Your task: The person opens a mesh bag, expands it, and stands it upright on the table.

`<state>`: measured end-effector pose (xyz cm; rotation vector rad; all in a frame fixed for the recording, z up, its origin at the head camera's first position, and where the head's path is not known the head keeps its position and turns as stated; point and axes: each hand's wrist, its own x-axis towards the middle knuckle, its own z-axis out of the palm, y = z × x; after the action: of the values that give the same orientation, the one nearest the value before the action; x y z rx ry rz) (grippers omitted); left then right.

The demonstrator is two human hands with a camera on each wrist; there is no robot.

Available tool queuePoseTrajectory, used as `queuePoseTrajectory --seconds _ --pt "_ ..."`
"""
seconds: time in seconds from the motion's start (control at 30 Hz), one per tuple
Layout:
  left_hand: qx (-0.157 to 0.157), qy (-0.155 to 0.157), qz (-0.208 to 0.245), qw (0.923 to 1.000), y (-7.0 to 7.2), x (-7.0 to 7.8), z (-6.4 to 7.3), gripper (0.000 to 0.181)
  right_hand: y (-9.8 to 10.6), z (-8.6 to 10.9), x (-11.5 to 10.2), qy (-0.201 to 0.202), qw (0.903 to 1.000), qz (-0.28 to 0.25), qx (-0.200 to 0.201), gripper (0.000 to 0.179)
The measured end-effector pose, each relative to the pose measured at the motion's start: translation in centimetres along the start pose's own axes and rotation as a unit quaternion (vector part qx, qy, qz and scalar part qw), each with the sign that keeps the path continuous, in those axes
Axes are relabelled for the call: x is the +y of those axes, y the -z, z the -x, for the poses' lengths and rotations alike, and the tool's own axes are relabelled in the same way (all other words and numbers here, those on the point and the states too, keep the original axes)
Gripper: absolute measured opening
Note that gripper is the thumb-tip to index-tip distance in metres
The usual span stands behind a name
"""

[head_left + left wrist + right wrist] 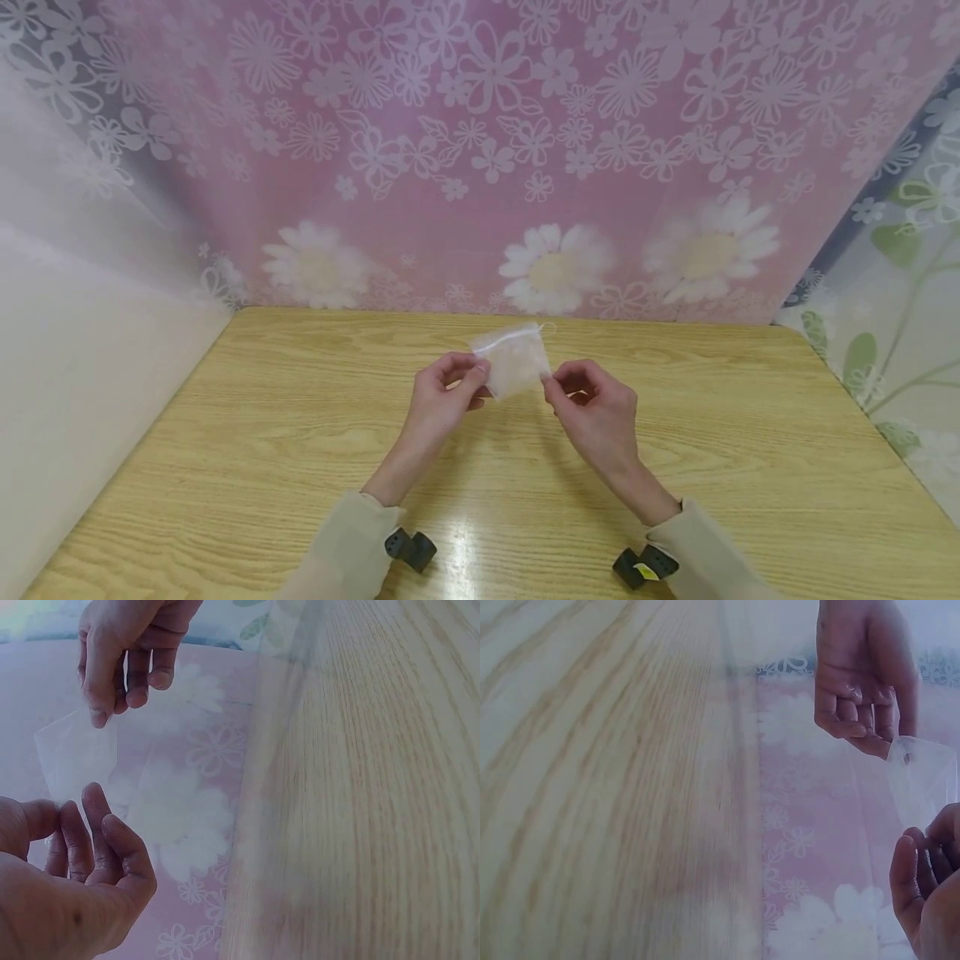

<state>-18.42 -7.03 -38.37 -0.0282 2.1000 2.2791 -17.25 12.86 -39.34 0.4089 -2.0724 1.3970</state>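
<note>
A small, thin, translucent white drawstring bag [516, 363] is held up between both hands above the table. It looks flat, with a bright white band along its upper edge and a string loop [548, 327] sticking out at its top right corner. My left hand [444, 392] pinches its left side between thumb and fingers. At its lower right corner, the thumb and forefinger of my right hand [600, 412] pinch the edge. The left wrist view shows the bag [71, 757] stretched between the fingertips of the two hands, see-through against the pink backdrop.
Beneath the hands lies a wood-grain table [262, 433]. A pink cloth with white flowers [450, 158] hangs along its far edge. To the left is a pale wall [90, 333], to the right a leaf-patterned curtain [892, 317]. Dark wrist cameras [411, 550] sit at the beige sleeves [345, 542].
</note>
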Motion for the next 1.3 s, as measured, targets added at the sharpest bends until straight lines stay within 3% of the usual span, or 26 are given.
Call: queuePoseTrajectory --seconds 0.33,0.6,0.8,0.93,1.13,1.3 --pt "0.000 -0.029 -0.012 0.9995 -0.2 0.3 0.3 0.016 -0.1 0.0 0.0 -0.059 0.9980 -0.019 0.010 0.013" --pt "-0.016 -0.063 -0.049 0.9967 0.2 0.4 0.3 0.016 1.6 -0.1 0.6 -0.059 0.9956 0.026 -0.069 0.012" --pt "-0.045 -0.092 -0.075 0.9919 0.7 0.5 0.3 0.014 3.6 -0.9 1.1 -0.097 0.9912 -0.042 -0.079 0.011" --pt "-0.062 -0.104 -0.104 0.9872 0.9 0.5 0.3 0.014 4.3 -1.6 1.2 -0.123 0.9856 -0.077 -0.088 0.018" --pt "-0.086 -0.125 -0.131 0.9797 1.2 0.4 0.2 0.014 4.3 -2.1 1.2 -0.156 0.9709 -0.138 -0.119 0.031" --pt "-0.080 -0.149 -0.151 0.9738 1.2 0.4 0.2 0.013 4.0 -2.2 1.1 -0.166 0.9591 -0.180 -0.142 0.028"
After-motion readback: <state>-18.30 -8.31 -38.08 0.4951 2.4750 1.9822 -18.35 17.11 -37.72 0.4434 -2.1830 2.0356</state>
